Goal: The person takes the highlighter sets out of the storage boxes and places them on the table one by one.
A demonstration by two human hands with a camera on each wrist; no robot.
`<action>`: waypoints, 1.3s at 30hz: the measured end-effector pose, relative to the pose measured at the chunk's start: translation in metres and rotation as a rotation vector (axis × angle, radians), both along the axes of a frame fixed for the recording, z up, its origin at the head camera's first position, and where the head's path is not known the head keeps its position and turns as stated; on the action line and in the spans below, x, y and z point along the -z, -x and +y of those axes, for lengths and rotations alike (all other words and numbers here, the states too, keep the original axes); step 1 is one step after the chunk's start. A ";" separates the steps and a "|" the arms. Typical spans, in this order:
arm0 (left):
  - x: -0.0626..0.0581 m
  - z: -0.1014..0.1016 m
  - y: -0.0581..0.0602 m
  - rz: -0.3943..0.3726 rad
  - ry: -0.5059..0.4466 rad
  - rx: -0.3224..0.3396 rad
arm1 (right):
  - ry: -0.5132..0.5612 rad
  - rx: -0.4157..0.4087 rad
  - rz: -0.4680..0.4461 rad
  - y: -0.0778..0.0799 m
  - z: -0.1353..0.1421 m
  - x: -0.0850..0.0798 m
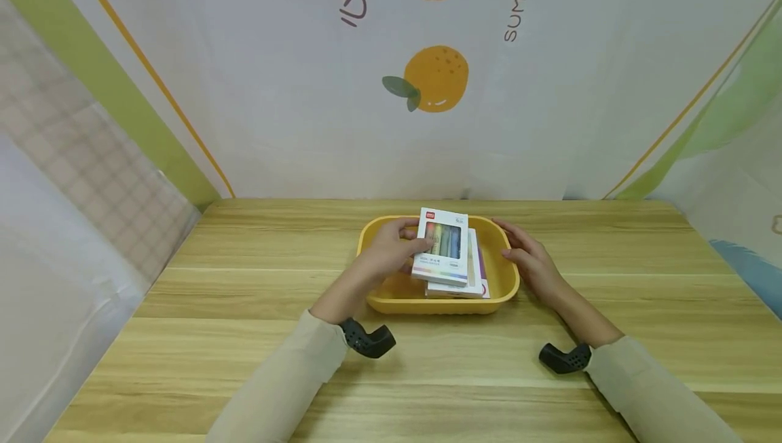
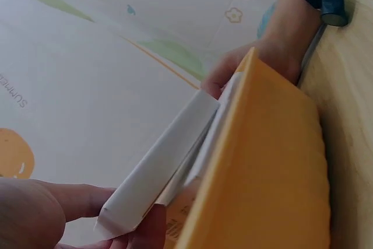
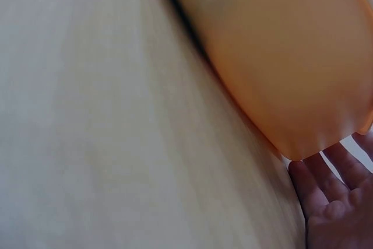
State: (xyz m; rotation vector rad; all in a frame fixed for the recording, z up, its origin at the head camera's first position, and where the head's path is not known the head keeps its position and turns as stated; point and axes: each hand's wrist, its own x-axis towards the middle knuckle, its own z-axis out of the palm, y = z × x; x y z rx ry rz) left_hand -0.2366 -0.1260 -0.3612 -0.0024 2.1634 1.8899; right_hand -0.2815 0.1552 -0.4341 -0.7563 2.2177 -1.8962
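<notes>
My left hand pinches a white box of highlighters by its left side, thumb on the front. Through the box's window show several coloured pens. It is held tilted over a yellow basket, overlapping another white pack inside it. In the left wrist view the box slants above the basket's wall, thumb and fingers on opposite faces. My right hand holds the basket's right end, thumb at the rim. The right wrist view has its fingers against the outer wall.
The basket stands on a wood-grain table near its back edge. Behind it hangs a pale printed curtain with orange fruit and lettering. Each wrist wears a black camera mount, the left one close in front of the basket.
</notes>
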 end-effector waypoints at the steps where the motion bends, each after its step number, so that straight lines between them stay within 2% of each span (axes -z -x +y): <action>1: 0.000 -0.001 0.001 0.000 -0.007 -0.002 | 0.000 0.001 0.002 0.000 0.000 0.000; 17: -0.006 -0.012 0.004 0.011 -0.028 0.008 | 0.012 -0.010 0.001 0.001 0.002 0.001; 25: -0.012 -0.019 0.005 0.003 -0.033 -0.025 | 0.004 -0.008 -0.013 0.001 0.002 0.000; 39: -0.022 -0.043 0.012 0.062 -0.078 -0.111 | -0.053 0.009 -0.002 0.003 0.003 0.001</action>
